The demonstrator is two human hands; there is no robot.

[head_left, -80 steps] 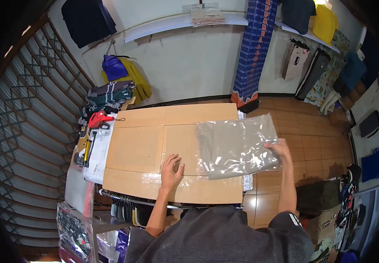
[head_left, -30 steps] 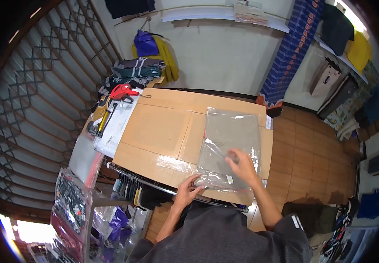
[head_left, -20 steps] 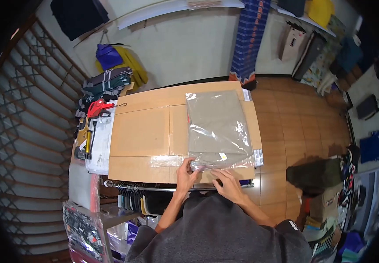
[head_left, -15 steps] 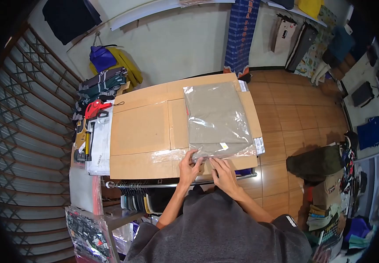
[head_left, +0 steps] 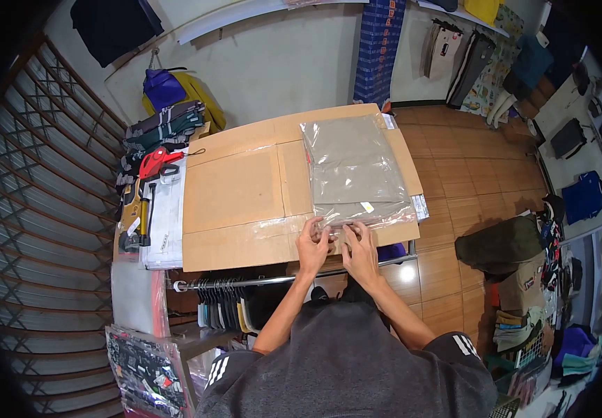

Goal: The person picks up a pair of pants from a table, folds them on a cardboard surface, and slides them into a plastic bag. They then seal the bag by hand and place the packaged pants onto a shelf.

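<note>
A folded grey-beige garment (head_left: 353, 164) lies inside a clear plastic bag (head_left: 400, 214) on a flat cardboard sheet (head_left: 235, 184). A small yellow-and-white sticker (head_left: 366, 207) shows near the bag's lower end. My left hand (head_left: 313, 245) has curled fingers and thumb closed on the bag's near edge. Just to its right, my right hand (head_left: 360, 256) grips that same edge with bent fingers. Little space separates the two hands. The strip of plastic under the fingertips is partly hidden.
Left of the cardboard are a red tape dispenser (head_left: 153, 163), a yellow-and-black hand pump (head_left: 144, 221) and stacked folded clothes (head_left: 165, 125). Below the near edge runs a metal rail (head_left: 266, 281) with hangers (head_left: 224, 306). Dark garments (head_left: 503, 240) hang at the right above the tiled floor.
The view has shifted, so cardboard and bag sit higher and slightly right. Both hands stay at the bag's near edge, with the right hand's fingers now more bent.
</note>
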